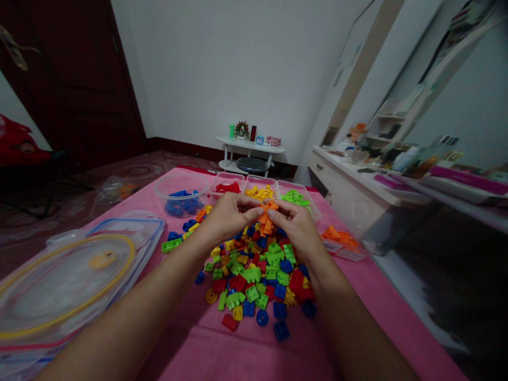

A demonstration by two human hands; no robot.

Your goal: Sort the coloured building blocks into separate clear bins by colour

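Between my fingertips, above the far part of a heap of toy building blocks [252,275], are orange toy blocks [268,217]; whether they are joined I cannot tell. My left hand [234,214] pinches them from the left, its thumb against their side. From the right, my right hand [296,225] grips the same orange blocks with thumb and fingers. Green, red, blue and yellow blocks lie loose on the pink cloth [238,354] below. Just behind my hands stand clear containers: one with red blocks [228,188], one with yellow blocks [260,192], one with green blocks [296,198].
A round clear tub [181,182] with blue blocks stands at the back left. Orange blocks [339,236] fill a container at the right. Stacked clear lids [71,275] lie on the left. A white dresser [353,196] stands at the right, a small white table [250,144] by the wall.
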